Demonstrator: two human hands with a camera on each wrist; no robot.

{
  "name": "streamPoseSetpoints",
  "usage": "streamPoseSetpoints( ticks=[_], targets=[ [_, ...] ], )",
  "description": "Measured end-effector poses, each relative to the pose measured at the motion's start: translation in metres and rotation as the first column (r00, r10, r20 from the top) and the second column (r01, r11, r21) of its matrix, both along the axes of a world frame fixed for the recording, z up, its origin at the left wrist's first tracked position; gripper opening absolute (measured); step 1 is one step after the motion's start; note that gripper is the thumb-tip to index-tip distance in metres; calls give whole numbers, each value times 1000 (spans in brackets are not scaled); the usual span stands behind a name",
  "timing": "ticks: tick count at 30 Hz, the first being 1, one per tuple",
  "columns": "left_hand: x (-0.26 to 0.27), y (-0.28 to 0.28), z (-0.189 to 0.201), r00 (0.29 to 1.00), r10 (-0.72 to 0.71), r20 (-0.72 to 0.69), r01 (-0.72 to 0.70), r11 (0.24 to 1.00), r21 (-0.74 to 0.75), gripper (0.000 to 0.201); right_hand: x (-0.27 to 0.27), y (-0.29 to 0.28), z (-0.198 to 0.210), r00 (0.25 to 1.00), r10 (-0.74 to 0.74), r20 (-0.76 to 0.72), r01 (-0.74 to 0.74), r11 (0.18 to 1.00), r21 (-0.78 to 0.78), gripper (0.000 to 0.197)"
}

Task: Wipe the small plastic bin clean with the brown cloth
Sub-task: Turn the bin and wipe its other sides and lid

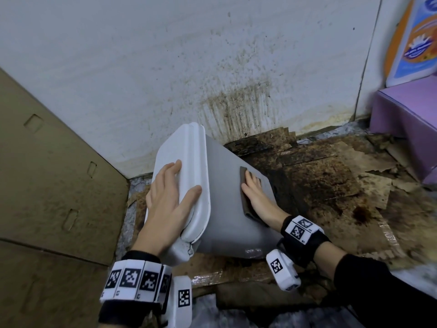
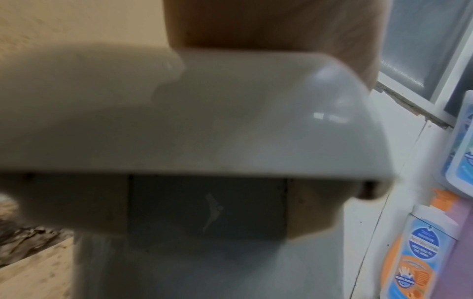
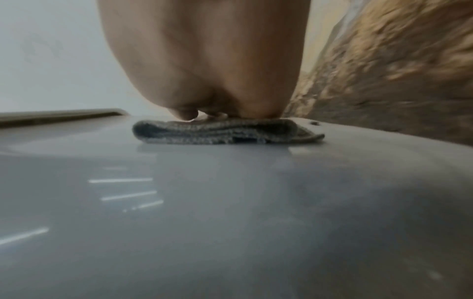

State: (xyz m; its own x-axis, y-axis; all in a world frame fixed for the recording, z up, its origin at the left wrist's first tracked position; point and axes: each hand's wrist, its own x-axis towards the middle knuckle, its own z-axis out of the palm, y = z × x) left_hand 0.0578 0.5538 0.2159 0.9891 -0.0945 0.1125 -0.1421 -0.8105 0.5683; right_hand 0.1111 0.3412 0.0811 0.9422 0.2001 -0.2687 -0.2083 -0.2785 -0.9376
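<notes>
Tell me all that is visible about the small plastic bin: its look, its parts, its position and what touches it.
The small plastic bin is pale grey, of smooth glossy plastic, with a lighter lid that is closed. It is tipped over, lid toward the left, base toward the stained cardboard near the wall. The left hand rests flat on the lid. The right hand presses the folded brown cloth on its upward side. A small metal part shows at the lid's lower corner.

Both hands bare, left hand (image 1: pixel 170 197) and right hand (image 1: pixel 256 192); black wristbands (image 1: pixel 305 242) on both wrists; white blocks (image 1: pixel 132 280) printed with black square-pattern markers ringed about each band; further white marker block (image 1: pixel 282 269) hanging beneath right wrist; black sleeve (image 1: pixel 378 287) on right forearm.
</notes>
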Motion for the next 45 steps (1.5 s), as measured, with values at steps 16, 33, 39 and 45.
streamPoseSetpoints(
  ticks=[16,33,39,45],
  targets=[
    [-3,-7,7,1000,6,-28,-6,1000,9,75,39,-17,-4,939,284,196,-249,951,-184,62],
    [-1,-2,5,1000,-18,-18,18,1000,4,71,48,-32,-29,996,80,-48,-85,991,-99,62],
    [-1,-6,6,1000,-21,-10,21,999,25,70,52,4,37,987,132,92,-135,990,31,62],
    [-2,-4,4,1000,-11,-11,11,1000,20,69,51,27,73,955,208,213,-233,968,95,62]
  ],
)
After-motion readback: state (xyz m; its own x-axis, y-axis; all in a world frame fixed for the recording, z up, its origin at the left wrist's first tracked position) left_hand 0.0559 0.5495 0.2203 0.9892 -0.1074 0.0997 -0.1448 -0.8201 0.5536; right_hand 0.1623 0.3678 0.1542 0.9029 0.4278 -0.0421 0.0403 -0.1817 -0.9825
